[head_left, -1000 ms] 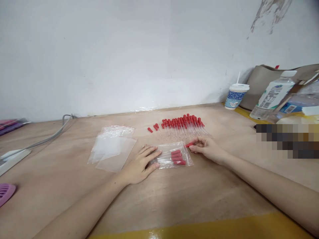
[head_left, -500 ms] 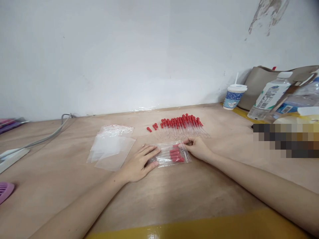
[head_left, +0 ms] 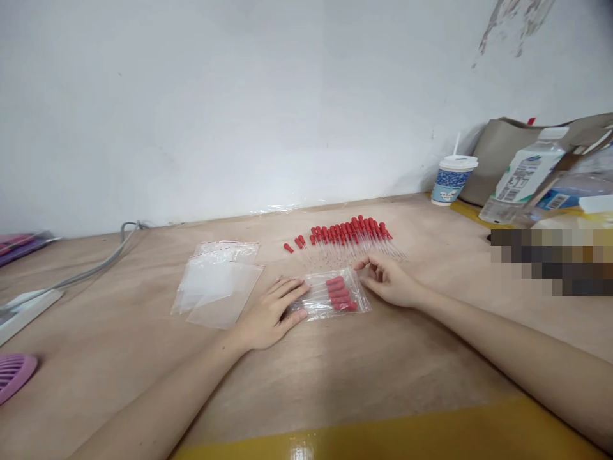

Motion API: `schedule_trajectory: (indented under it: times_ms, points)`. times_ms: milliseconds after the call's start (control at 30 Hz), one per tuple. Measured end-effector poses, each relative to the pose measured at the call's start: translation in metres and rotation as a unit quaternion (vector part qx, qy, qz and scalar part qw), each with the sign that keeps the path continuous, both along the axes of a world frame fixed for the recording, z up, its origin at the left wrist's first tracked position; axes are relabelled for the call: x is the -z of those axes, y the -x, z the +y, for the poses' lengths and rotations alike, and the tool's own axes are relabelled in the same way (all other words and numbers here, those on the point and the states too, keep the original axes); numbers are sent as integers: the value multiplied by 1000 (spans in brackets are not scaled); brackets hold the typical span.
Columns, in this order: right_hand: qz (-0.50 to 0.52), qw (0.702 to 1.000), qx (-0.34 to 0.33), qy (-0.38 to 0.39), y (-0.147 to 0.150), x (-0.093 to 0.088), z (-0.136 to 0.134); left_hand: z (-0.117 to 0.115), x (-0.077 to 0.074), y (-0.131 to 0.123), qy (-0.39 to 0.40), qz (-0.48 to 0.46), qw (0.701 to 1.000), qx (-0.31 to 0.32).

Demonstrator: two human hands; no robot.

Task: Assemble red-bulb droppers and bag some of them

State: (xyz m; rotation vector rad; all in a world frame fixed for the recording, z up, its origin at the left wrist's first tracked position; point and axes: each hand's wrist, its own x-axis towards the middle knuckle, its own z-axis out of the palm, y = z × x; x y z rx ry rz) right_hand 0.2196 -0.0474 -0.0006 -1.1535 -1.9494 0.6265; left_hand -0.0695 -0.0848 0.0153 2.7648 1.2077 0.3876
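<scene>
A clear zip bag (head_left: 318,311) lies flat on the table, with several red-bulbed droppers (head_left: 339,295) inside, their bulbs toward its right end. My left hand (head_left: 274,311) rests with fingers spread on the bag's left end. Just off the bag's upper right corner is my right hand (head_left: 389,281), its fingers curved and apart with nothing between them. Behind the bag, many more red-bulbed droppers (head_left: 352,231) lie in a row, thin clear stems pointing toward me. Several flat zip bags (head_left: 215,278) overlap to the left of my left hand.
A grey cable (head_left: 96,275) runs along the left side, near a pink slotted object (head_left: 16,375). At the back right stand a paper cup (head_left: 453,181) with a straw, a plastic bottle (head_left: 527,172) and a grey bag (head_left: 491,153). Yellow tape (head_left: 383,431) lines the front edge.
My right hand has let go of the bag's right end and moved slightly right, its fingers parted. The top dropper now lies in line with the others inside. My left hand stays on the bag.
</scene>
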Motion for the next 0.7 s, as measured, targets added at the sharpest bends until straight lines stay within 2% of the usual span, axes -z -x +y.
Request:
schedule_trajectory:
  times_ms: [100, 200, 333, 567, 700]
  points:
    - [-11, 990, -136, 44, -8, -8, -5, 0, 0, 0, 0, 0, 1000, 0]
    - [17, 975, -200, 100, -7, -9, -7, 0, 0, 0, -2, 0, 1000, 2]
    - [34, 974, -191, 120, 0, -5, -7, 0, -1, 0, 1, 4, 1000, -3]
    - [7, 987, -137, 83, 6, 1, -7, 0, 0, 0, -5, -2, 1000, 0]
    - [7, 983, -147, 106, 5, 0, -6, 1, -3, 2, 13, 3, 1000, 9]
